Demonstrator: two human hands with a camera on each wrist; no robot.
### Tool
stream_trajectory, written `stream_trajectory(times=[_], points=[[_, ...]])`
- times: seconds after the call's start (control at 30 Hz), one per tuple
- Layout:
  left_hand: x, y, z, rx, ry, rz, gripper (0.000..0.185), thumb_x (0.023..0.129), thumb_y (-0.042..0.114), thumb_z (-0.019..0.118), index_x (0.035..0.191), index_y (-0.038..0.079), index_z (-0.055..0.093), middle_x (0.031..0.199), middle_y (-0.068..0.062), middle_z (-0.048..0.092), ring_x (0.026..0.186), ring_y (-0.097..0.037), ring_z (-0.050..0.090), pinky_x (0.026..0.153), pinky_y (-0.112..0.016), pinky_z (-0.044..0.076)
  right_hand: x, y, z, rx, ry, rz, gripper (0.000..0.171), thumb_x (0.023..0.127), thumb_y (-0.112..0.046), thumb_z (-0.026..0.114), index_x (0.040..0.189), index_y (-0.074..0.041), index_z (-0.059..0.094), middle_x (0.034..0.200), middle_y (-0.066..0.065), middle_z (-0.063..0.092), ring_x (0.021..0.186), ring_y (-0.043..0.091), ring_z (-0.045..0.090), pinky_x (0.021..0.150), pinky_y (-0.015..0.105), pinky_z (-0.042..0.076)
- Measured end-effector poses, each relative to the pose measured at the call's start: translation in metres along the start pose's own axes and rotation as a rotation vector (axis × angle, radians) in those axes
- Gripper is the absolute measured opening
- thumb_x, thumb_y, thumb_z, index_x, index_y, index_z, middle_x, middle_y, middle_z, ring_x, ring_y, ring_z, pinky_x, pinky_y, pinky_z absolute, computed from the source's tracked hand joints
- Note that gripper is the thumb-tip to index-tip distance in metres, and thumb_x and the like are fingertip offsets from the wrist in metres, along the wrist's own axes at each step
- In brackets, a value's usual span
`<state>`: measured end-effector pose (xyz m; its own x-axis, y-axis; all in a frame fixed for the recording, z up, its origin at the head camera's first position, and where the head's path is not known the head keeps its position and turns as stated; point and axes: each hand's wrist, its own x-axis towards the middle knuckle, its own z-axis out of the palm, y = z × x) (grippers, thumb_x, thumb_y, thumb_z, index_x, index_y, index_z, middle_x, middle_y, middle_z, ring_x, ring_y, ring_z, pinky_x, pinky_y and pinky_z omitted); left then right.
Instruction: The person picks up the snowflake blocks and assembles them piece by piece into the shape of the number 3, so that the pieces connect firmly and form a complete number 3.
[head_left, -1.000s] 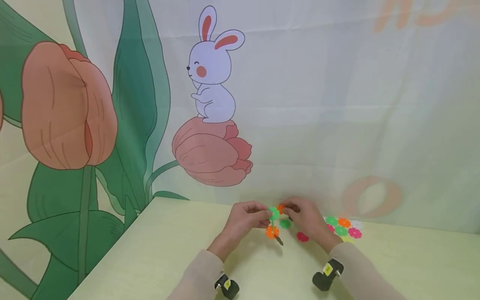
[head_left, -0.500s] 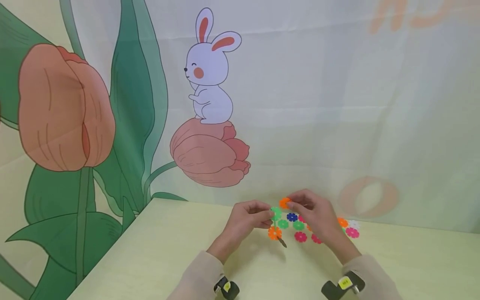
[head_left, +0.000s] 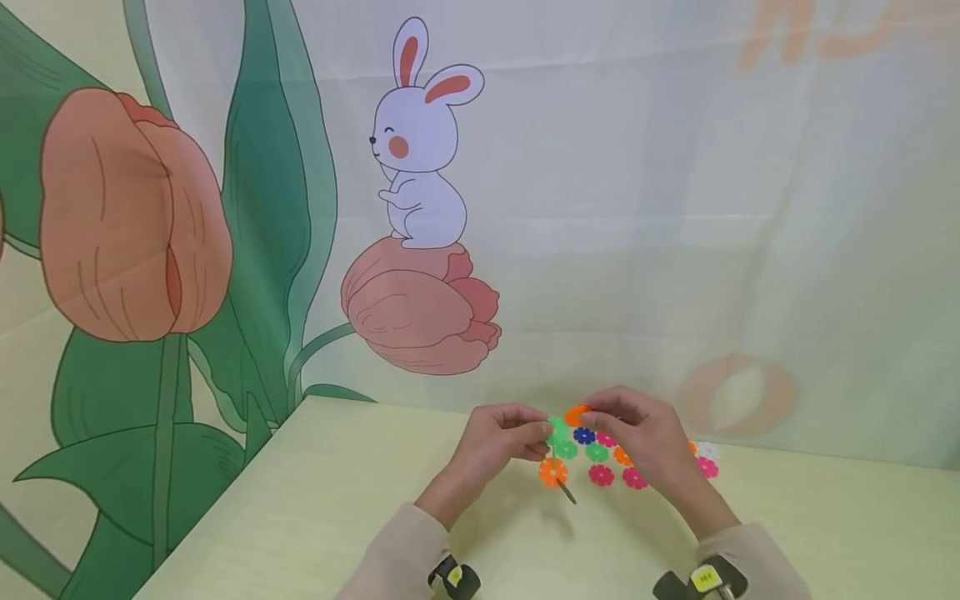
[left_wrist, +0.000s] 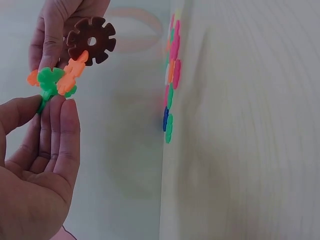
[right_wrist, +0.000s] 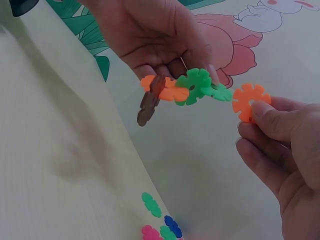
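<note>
My left hand (head_left: 537, 435) pinches a small chain of flower-shaped plastic discs (head_left: 556, 452) above the table: green disc (right_wrist: 197, 85), orange disc (right_wrist: 170, 91) and brown disc (left_wrist: 91, 40) slotted together. In the left wrist view its fingertips (left_wrist: 59, 111) pinch the green end. My right hand (head_left: 594, 415) pinches a single orange disc (right_wrist: 250, 101) between thumb and fingers. It holds this disc right beside the chain's green end piece (right_wrist: 220, 93), nearly touching it.
Several loose discs (head_left: 611, 467) in green, blue, pink, orange and white lie on the pale table (head_left: 315, 517) under and to the right of my right hand. A printed backdrop with a rabbit (head_left: 420, 142) and tulips hangs just behind the table's far edge.
My right hand, with the orange disc, has drawn slightly right of the chain, and its forearm has swung right, uncovering more loose discs. My left hand has barely moved.
</note>
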<state>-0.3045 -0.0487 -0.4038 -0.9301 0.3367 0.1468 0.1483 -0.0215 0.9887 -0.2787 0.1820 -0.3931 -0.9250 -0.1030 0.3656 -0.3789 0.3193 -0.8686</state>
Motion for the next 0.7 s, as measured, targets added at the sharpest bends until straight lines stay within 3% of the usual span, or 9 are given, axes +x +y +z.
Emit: stream_trajectory(times=[0.2,0.47,0.7], points=[[-0.0013,0.0007,0.0037,0.014,-0.015,0.001,0.023,0.100,0.012,0.075,0.112,-0.008,0.076,0.089,-0.009,0.076,0.077,-0.020,0.075,0.081,-0.035,0.065,-0.0012,0.0015,-0.0010,0.011,0.004,-0.015,0.014,0.099,-0.019,0.079,0.108,-0.008,0.078,0.103,0.006,0.077,0.099,0.024,0.075,0.090,0.031,0.061],[-0.0015,-0.0001,0.0042,-0.003,-0.036,-0.017,0.021,0.099,0.012,0.075,0.109,-0.007,0.076,0.090,-0.014,0.076,0.076,-0.020,0.076,0.081,-0.036,0.065,-0.0026,-0.0001,0.0034,0.035,0.017,0.002,0.013,0.098,-0.018,0.079,0.105,-0.008,0.078,0.100,0.005,0.077,0.097,0.028,0.074,0.088,0.031,0.061],[-0.0011,0.0013,0.0048,-0.020,-0.053,-0.031,0.021,0.099,0.011,0.075,0.109,-0.008,0.075,0.087,-0.011,0.075,0.075,-0.019,0.075,0.081,-0.036,0.065,-0.0054,-0.0025,0.0078,0.115,0.041,-0.036,0.010,0.097,-0.007,0.078,0.104,-0.001,0.078,0.099,0.012,0.078,0.087,0.018,0.075,0.082,0.027,0.062]])
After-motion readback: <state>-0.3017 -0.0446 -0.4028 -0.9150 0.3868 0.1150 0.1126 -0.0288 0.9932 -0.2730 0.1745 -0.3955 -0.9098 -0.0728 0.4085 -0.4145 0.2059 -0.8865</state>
